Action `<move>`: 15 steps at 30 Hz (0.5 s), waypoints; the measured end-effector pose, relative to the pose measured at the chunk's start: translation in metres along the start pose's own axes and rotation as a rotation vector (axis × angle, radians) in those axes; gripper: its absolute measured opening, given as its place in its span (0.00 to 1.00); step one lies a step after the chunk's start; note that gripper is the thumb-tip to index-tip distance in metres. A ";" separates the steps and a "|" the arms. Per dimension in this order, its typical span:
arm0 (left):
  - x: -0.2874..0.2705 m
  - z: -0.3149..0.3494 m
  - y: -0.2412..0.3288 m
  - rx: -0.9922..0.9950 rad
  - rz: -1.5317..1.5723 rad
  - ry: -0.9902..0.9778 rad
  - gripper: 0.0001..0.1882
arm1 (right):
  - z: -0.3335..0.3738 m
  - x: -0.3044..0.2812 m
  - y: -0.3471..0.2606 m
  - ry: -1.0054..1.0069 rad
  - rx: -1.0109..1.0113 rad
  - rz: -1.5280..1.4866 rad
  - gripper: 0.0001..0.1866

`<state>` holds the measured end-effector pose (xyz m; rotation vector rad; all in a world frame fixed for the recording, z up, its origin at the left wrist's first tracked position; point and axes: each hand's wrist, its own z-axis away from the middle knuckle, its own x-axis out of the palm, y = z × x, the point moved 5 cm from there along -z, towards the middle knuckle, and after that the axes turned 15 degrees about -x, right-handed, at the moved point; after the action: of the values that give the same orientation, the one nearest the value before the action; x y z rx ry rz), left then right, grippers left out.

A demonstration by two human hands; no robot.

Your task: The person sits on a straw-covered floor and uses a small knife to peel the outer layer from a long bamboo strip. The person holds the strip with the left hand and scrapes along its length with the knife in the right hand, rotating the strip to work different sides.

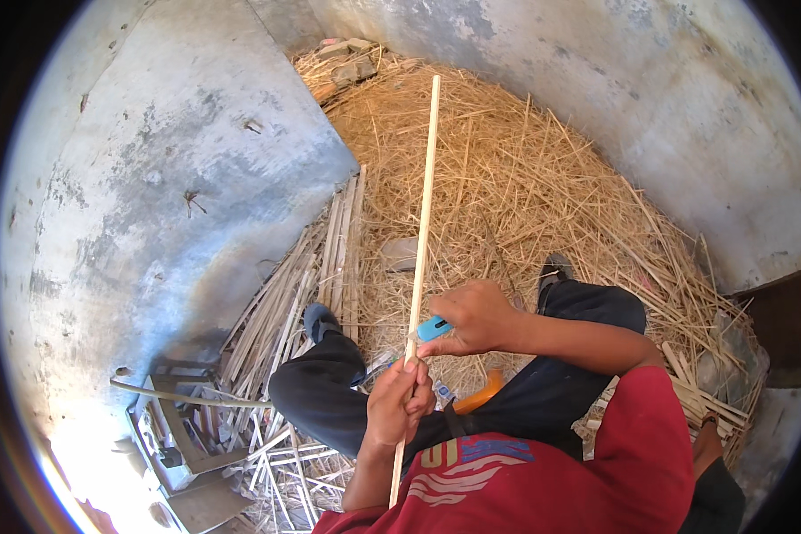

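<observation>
A long, pale strip of split wood or bamboo [427, 196] runs up and away from my lap, slightly tilted. My left hand [400, 400] is closed around its lower part, close to my body. In my right hand [476, 318] is a light-blue utility knife [433, 328], its tip end at the strip just above my left fingers. Whether the blade is cutting in is too small to tell. Between my legs lies an orange curved object [482, 392], partly hidden by dark cloth.
Loose straw-like shavings [525, 178] cover the floor ahead. Bundled strips [338, 249] lie by the left wall [178, 160]. A wooden frame-like box [182, 427] stands at lower left. At right, another person's foot [707, 440] shows beside a wall [685, 116].
</observation>
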<state>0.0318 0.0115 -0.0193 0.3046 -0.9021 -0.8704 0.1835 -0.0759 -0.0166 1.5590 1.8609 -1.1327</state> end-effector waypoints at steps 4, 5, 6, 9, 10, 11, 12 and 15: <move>0.003 0.001 0.001 0.039 -0.031 0.031 0.14 | -0.005 0.001 0.007 0.016 -0.049 0.099 0.35; 0.003 0.002 0.003 0.061 -0.058 0.056 0.14 | -0.009 -0.001 0.010 0.018 -0.055 0.113 0.36; 0.004 0.002 0.003 0.065 -0.067 0.064 0.14 | -0.010 -0.002 0.012 0.034 -0.066 0.126 0.36; 0.005 0.002 0.007 0.071 -0.085 0.063 0.14 | -0.015 -0.005 0.023 0.090 -0.064 0.157 0.35; 0.005 0.003 0.008 0.068 -0.084 0.047 0.14 | -0.018 -0.006 0.031 0.114 -0.041 0.161 0.36; 0.005 0.003 0.009 0.065 -0.084 0.031 0.13 | -0.019 -0.007 0.038 0.139 -0.017 0.166 0.36; 0.004 0.003 0.008 0.062 -0.083 0.036 0.13 | -0.019 -0.006 0.041 0.144 -0.009 0.154 0.36; 0.004 0.003 0.007 0.064 -0.091 0.044 0.13 | -0.017 -0.004 0.058 0.144 0.038 0.180 0.36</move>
<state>0.0346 0.0133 -0.0114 0.4210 -0.8814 -0.9165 0.2424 -0.0629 -0.0210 1.8316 1.7542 -1.0037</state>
